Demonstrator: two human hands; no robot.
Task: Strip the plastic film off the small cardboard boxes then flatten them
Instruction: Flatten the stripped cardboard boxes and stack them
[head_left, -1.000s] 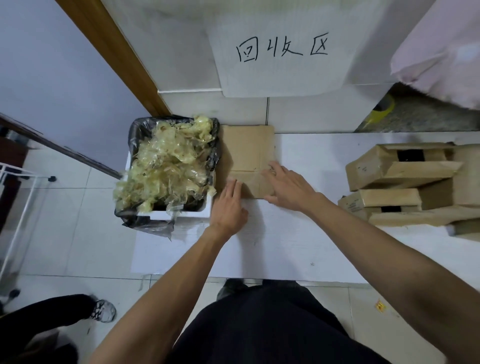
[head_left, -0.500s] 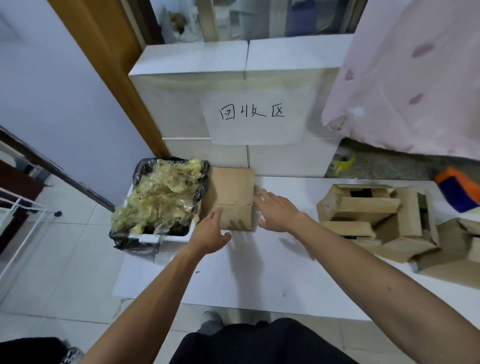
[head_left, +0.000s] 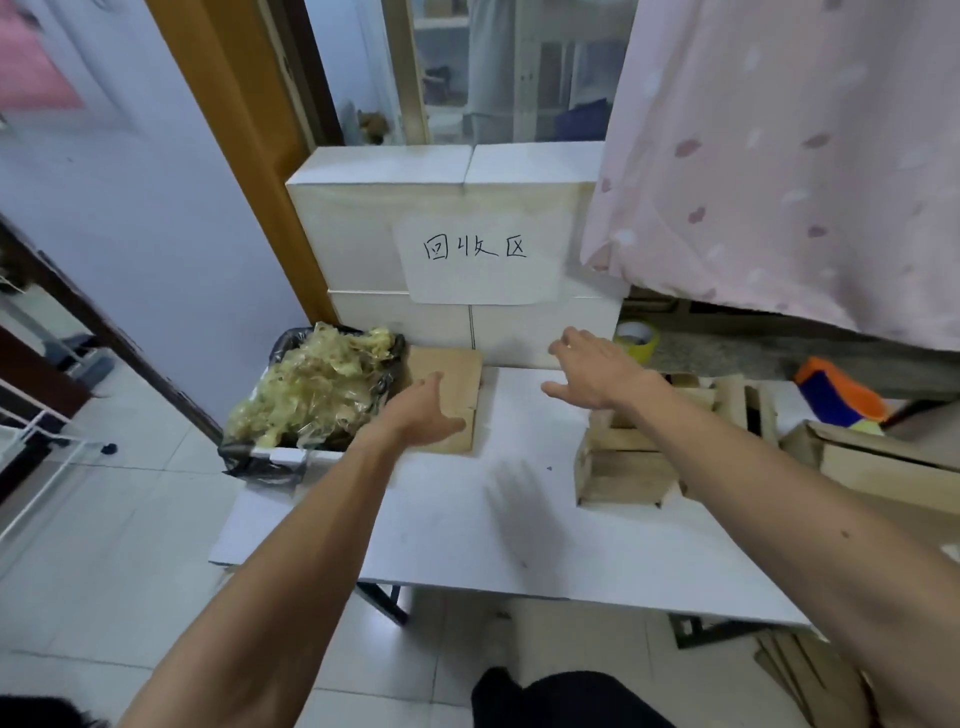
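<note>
Both hands are hovering open and empty: the left hand (head_left: 423, 415) over the flattened cardboard box (head_left: 454, 376), which is lying beside the film bin (head_left: 285, 456), and the right hand (head_left: 592, 371) above the unflattened boxes (head_left: 623, 473), probably reaching for the next.

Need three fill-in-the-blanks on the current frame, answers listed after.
1. The black-lined bin beside the flattened cardboard is heaped with plastic ____.
2. The right hand, fingers spread above the table, holds ____.
3. The unflattened boxes sit to the ____ of the flattened cardboard.
Answers: film; nothing; right.
</note>
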